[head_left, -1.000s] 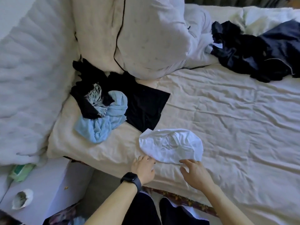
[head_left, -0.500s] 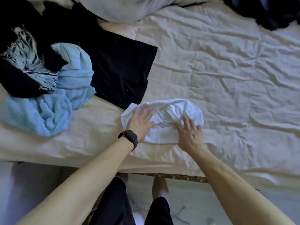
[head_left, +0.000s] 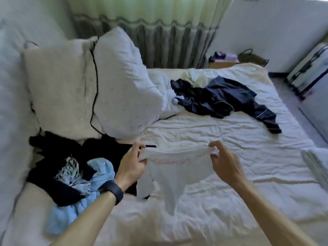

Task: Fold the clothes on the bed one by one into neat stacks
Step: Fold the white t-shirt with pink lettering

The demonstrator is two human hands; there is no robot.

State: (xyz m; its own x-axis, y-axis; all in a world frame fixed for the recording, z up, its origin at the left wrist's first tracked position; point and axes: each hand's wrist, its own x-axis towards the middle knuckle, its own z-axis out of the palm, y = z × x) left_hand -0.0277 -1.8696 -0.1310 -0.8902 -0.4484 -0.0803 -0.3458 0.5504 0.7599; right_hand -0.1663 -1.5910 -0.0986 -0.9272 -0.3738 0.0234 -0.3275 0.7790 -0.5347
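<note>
A small white garment (head_left: 175,171) with faint pink lettering hangs above the bed (head_left: 204,135), stretched by its top edge. My left hand (head_left: 132,166), with a black watch on the wrist, pinches its left corner. My right hand (head_left: 224,162) pinches the right corner. To the left lies a pile of black clothes (head_left: 58,157) with a light blue knit (head_left: 71,206) and a fringed patterned piece (head_left: 70,170). A heap of dark navy clothes (head_left: 223,100) lies farther back on the bed.
Two large pillows (head_left: 99,82) lean at the left rear. A folded white piece (head_left: 317,162) sits at the bed's right edge. A curtain (head_left: 159,32), a bedside table with a bag (head_left: 252,58) and a suitcase (head_left: 310,70) stand beyond the bed.
The white garment lay flat on the bed under both hands; now both hands have lifted it by its top corners and spread it in the air. The view has tilted up.
</note>
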